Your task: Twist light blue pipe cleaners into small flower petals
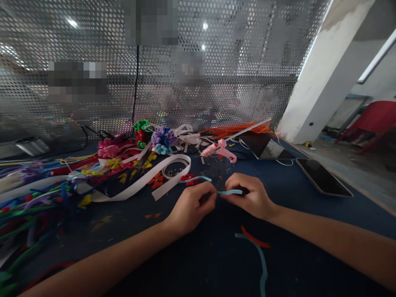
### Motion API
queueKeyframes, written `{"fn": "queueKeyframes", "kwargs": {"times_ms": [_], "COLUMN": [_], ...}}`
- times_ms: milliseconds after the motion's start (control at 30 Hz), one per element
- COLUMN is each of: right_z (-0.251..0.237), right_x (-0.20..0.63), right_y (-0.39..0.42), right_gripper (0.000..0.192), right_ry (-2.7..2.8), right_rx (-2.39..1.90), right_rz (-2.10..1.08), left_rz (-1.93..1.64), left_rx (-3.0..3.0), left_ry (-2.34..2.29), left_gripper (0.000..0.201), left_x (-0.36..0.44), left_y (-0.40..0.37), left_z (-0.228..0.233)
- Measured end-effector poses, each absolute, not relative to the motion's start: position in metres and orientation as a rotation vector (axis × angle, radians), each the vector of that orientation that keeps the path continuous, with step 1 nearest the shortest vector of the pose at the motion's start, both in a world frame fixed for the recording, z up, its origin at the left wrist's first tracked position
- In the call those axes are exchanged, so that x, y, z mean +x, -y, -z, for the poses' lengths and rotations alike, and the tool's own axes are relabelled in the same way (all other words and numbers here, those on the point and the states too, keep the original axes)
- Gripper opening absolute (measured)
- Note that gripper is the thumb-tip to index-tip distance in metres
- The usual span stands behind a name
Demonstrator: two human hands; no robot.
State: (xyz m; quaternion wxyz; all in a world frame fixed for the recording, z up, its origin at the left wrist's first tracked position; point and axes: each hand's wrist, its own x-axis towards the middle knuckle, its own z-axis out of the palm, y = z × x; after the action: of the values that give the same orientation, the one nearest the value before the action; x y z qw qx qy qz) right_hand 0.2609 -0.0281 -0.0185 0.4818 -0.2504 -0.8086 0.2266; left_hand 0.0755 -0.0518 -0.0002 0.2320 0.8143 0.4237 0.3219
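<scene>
Pinching a light blue pipe cleaner point(229, 192) between both hands, a person works over a dark blue table point(201, 264); the left hand point(192, 206) has its fingers curled closed on one end, the right hand point(249, 194) likewise closed on the other; the stem sits just in front of a pink glue gun point(219, 151). Judged by the grip, this is the bending step; the next move calls for a tight, steady twist. Near the glue gun lie a white ribbon point(145, 181) and finished pipe-cleaner flowers point(162, 139); loose red and blue stems point(256, 243) lie nearer the viewer.
</scene>
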Motion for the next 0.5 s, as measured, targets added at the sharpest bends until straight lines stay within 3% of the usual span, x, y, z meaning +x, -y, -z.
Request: {"fn": "queueKeyframes", "kwargs": {"times_ms": [167,500], "right_z": [0.018,0.0205], "right_x": [0.2614,0.2608], "right_y": [0.0275,0.029], "right_gripper": [0.005,0.018], "right_ry": [2.024,1.963], "right_rx": [-0.496,-0.501], "right_rz": [-0.48,-0.398], "left_rz": [-0.911,-0.921], "left_rx": [2.186,2.223], "left_ry": [-1.162,-1.153], "left_gripper": [0.014,0.013], "left_x": [0.075,0.0755], "left_y": [0.0499,0.05], "left_z": [0.0009,0.0016]}}
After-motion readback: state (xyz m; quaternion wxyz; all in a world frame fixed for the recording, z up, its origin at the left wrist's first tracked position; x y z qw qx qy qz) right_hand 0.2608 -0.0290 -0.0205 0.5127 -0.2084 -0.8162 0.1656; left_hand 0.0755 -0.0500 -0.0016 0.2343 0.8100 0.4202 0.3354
